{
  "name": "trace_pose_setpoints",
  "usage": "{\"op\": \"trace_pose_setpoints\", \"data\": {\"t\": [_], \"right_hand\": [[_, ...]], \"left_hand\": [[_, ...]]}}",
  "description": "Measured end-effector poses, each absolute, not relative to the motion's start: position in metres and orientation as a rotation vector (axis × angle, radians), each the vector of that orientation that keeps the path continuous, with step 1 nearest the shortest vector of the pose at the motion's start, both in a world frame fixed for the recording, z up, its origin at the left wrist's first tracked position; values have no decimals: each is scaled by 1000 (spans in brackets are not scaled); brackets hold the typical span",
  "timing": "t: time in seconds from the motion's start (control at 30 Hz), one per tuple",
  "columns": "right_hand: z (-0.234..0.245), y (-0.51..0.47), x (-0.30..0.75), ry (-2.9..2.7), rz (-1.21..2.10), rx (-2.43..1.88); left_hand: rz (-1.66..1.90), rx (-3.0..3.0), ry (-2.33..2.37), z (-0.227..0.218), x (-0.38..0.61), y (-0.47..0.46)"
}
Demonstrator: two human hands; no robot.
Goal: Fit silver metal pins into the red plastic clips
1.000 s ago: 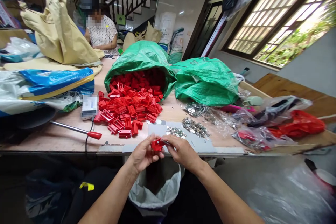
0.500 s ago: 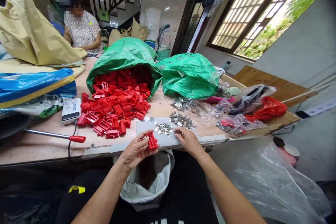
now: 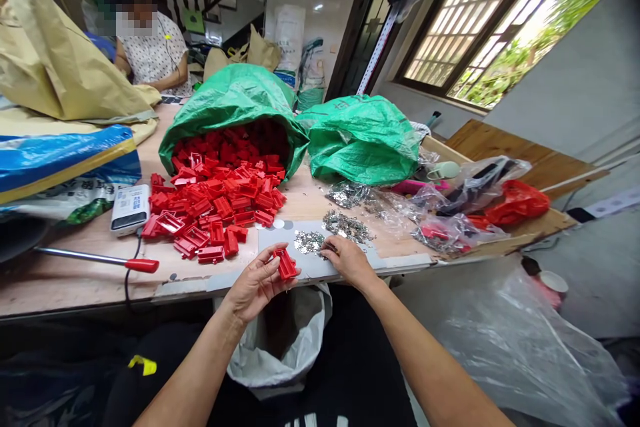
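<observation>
Right hand (image 3: 349,261): shifted since a second ago, from the hollow, rectangular red plastic part (image 3: 287,263) over to the near right edge of a heap of small, shiny silver metal pieces (image 3: 309,241); thumb and fingers are bent close together, and whether they pinch a piece cannot be told.
Red part: raised at the front edge of the pale wooden table (image 3: 300,201), tilted, its hollow side showing.
Left hand (image 3: 255,285): thumb and fingers wrapped around the red part, holding it well apart from the right hand.
Silver heap: spread on a flat grey sheet (image 3: 314,268); a second, duller heap of metal pieces (image 3: 349,227) lies just behind it to the right.
Red pile: many loose red plastic parts (image 3: 215,203), spilling from the mouth of a green woven plastic sack (image 3: 240,90).
Second sack: a slumped green plastic sack (image 3: 363,143), touching the first on its right.
Left side: a small white box-shaped device (image 3: 131,208) beside the pile, and a metal rod with a red handle (image 3: 143,265) in front of it.
Below the table: an open, whitish bag (image 3: 303,365).
Far end: a seated person in a dotted white top (image 3: 150,47).
</observation>
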State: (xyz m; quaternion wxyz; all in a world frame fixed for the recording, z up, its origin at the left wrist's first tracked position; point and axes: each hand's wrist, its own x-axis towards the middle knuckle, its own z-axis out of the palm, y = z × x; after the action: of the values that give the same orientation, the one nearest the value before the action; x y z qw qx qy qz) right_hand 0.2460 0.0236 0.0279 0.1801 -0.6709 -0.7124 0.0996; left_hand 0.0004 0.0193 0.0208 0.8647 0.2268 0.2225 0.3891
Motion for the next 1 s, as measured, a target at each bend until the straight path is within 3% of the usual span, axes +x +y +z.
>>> {"op": "trace_pose_setpoints", "data": {"t": [0.3, 0.6, 0.8, 1.0], "right_hand": [[43, 15, 241, -1865, 388, -1740], [63, -6, 179, -1721, 814, -1384], [62, -4, 165, -1941, 575, -1318], [63, -5, 172, -2113, 617, -1210]], "left_hand": [[936, 527, 491, 21, 2, 19], [1039, 601, 558, 22, 5, 21], [1045, 613, 558, 23, 2, 21], [1030, 652, 565, 22, 0, 21]]}}
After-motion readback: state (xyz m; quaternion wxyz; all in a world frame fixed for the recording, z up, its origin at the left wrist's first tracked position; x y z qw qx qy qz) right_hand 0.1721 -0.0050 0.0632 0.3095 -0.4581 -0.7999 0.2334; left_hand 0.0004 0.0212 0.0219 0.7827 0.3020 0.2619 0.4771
